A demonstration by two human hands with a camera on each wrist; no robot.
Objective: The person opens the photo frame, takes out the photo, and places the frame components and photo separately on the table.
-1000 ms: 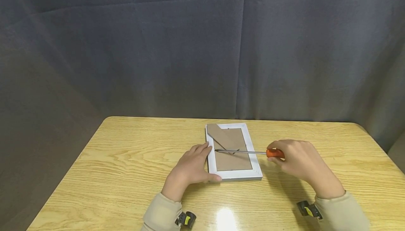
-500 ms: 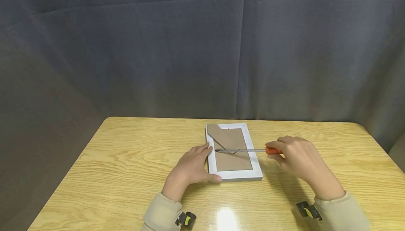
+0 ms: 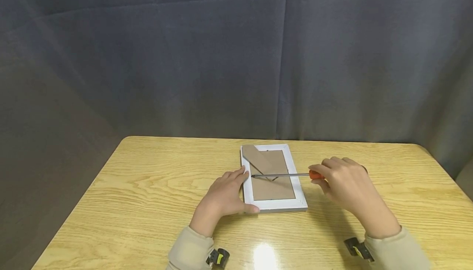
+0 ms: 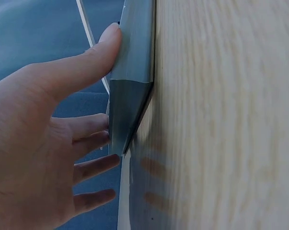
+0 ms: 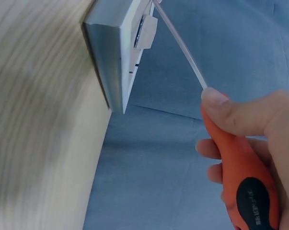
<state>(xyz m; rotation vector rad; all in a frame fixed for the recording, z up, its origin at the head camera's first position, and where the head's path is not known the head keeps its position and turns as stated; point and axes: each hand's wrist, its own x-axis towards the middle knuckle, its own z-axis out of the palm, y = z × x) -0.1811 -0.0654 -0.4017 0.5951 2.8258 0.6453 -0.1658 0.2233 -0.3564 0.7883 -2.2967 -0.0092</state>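
A white picture frame lies face down on the table, its brown backing board and angled stand leg turned up. My left hand rests along the frame's left side, thumb at the near edge and fingers fairly straight; the left wrist view shows the thumb against the frame's side. In my right hand I grip a screwdriver by its orange handle, with a black patch on it. The screwdriver's metal shaft crosses the backing board, its tip at the board's left edge.
The wood-grain table spreads around the frame on all sides. A dark grey curtain hangs behind the table's far edge. Wrist cameras are strapped at both cuffs.
My right hand has tilted and shifted slightly up and left with the screwdriver handle, while the tip stays in the same spot. The left hand and the frame have hardly moved.
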